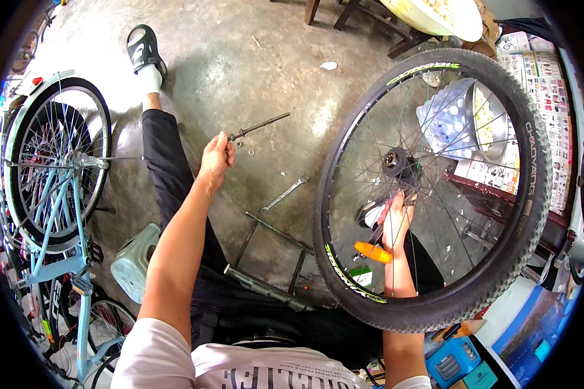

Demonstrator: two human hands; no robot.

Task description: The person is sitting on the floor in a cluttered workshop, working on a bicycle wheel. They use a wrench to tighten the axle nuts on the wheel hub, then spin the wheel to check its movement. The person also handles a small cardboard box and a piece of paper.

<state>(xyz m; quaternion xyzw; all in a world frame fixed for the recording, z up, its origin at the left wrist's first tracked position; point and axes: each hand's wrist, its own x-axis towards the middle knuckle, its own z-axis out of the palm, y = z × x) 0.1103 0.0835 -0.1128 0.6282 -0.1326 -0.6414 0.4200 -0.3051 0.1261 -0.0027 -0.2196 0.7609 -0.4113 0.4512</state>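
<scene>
My left hand (218,159) is closed round one end of a thin dark wheel axle (261,126), which points up and to the right above the floor. On the right a large bicycle wheel (334,162) with a knobby black tyre stands raised, tilted toward me. Behind its spokes my right hand (398,223) grips the wheel at its black hub (399,163); the fingertips are partly hidden there. An orange reflector (373,252) is fixed among the spokes near my right wrist. Beneath my left hand, small nuts (251,152) lie on the floor.
A combination wrench (284,194) lies on the concrete between my legs. Closer to me is a dark metal frame (266,288). Light blue bicycles (58,266) and a pale plastic stool (136,262) stand left. A metal bowl (490,123) and blue plastic bag (444,117) sit behind the wheel.
</scene>
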